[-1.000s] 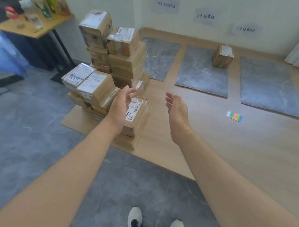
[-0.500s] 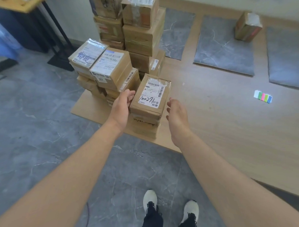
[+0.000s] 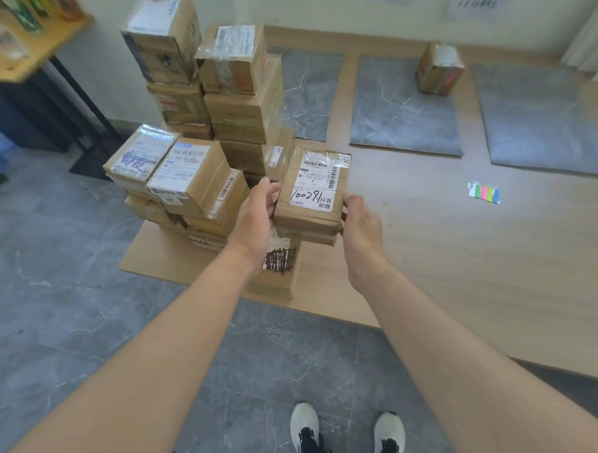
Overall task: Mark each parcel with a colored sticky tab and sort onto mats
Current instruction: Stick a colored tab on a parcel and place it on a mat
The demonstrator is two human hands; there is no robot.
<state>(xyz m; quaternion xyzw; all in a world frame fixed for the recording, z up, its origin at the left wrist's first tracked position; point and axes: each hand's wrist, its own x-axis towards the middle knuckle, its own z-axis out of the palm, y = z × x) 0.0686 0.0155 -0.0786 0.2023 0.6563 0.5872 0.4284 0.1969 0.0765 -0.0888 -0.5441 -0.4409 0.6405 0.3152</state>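
L hand (image 3: pixel 256 221) & R hand (image 3: pixel 361 223) grip a parcel (image 3: pixel 311 191), fingers (image 3: pixel 272 188) curled round its sides, at the stack's (image 3: pixel 244 105) front. Wood floor (image 3: pixel 464 270) w/ 3 grey mats (image 3: pixel 399 119) by the wall; box (image 3: pixel 439 67) on mid mat; tabs (image 3: pixel 484 193) on floor near mats.

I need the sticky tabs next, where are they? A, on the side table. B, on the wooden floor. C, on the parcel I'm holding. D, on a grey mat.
B: the coloured tab strip lies on the wooden floor, right of the held parcel and short of the right-hand mat.
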